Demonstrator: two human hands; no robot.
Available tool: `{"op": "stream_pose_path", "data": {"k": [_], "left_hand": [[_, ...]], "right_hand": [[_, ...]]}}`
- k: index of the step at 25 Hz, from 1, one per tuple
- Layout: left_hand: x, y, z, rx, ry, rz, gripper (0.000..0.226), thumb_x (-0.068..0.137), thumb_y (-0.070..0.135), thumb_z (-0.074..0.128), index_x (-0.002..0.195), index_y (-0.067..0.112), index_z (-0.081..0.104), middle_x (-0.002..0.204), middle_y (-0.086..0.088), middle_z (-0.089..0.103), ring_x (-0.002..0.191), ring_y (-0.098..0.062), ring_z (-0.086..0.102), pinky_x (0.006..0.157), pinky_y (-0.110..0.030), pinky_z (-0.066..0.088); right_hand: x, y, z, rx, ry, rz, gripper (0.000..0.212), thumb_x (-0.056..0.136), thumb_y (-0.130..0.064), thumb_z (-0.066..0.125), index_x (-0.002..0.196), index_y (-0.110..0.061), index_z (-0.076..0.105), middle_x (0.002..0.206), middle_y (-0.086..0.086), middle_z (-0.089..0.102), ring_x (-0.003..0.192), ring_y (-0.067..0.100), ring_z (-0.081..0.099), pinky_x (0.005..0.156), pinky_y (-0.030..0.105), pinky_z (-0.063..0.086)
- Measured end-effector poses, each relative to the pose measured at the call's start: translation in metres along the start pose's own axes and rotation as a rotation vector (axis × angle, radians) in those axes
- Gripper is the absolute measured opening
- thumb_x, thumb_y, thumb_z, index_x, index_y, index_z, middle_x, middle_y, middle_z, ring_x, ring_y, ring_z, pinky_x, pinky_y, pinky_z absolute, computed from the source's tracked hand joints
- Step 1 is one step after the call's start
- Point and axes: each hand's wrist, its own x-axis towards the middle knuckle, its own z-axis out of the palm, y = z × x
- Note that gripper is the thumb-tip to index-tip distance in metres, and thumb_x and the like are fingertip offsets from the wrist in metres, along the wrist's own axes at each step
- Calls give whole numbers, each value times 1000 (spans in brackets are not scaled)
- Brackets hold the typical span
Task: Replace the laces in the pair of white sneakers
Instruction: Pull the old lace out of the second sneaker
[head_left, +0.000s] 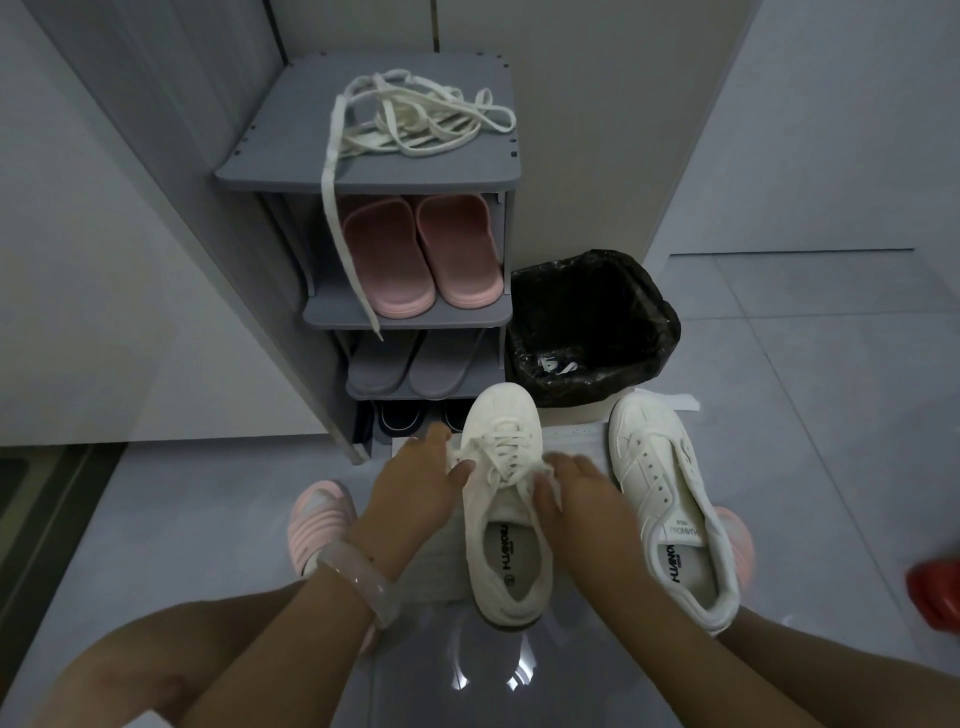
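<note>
Red object (935, 592): I see it cut by right edge (unidentifiable). Dark shoes (400, 418): bottom shelf, mostly hidden.

2 white sneakers (506, 499), 2 pink slippers (421, 254), 2 grey slippers (410, 364), 1 bin (592, 327).

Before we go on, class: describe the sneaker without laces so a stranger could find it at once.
Find the black-lined bin beside the grey shoe rack. Just in front of it, two white sneakers lie on the floor. Choose the right-hand sneaker: its eyelets are bare, while the other sneaker is laced.
</note>
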Motion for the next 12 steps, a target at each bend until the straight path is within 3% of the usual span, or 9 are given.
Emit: {"op": "stream_pose_path", "data": {"k": [3, 5, 7, 9, 12], "left_hand": [[-3, 4, 4, 32, -43, 86, 25, 93, 38, 48, 99, 14, 53, 102, -5, 59, 92, -17, 54, 74, -25, 38], [-8, 7, 12, 42, -127, 109, 23, 91, 38, 52, 88, 15, 48, 92, -5, 57, 84, -18, 53, 68, -25, 35], [-9, 9, 21, 52, -115, 133, 26, 90, 36, 53, 94, 11, 47, 97, -9, 59, 89, -22, 56, 69, -27, 37], [-7, 10, 27, 73, -89, 134, 30, 90, 34, 53, 102, 7, 46, 103, -12, 59, 95, -26, 56, 71, -29, 38], [-4, 6, 29, 71, -91, 132, 28, 89, 28, 53, 104, 5, 46, 105, -14, 59, 96, -28, 56, 70, -27, 36]], "right_hand": [[15, 2, 3, 63, -46, -122, 29, 95, -14, 43, 119, -9, 57, 117, 9, 57, 106, 24, 53, 87, 32, 43], [17, 3, 7, 44, -93, -63, 18, 96, -23, 43, 95, -11, 56, 94, 6, 61, 85, 21, 54, 72, 30, 41], [18, 2, 7, 79, -117, 10, 17, 95, -29, 47, 89, -15, 50, 83, 3, 59, 79, 20, 55, 66, 28, 39], [19, -1, 7, 66, -132, 23, 17, 94, -29, 49, 99, -14, 53, 92, 4, 61, 86, 20, 58, 68, 27, 40], [20, -8, 9, -152, -148, -67, 17, 96, -15, 42, 107, -8, 53, 107, 7, 54, 94, 21, 54, 67, 25, 34]]}}
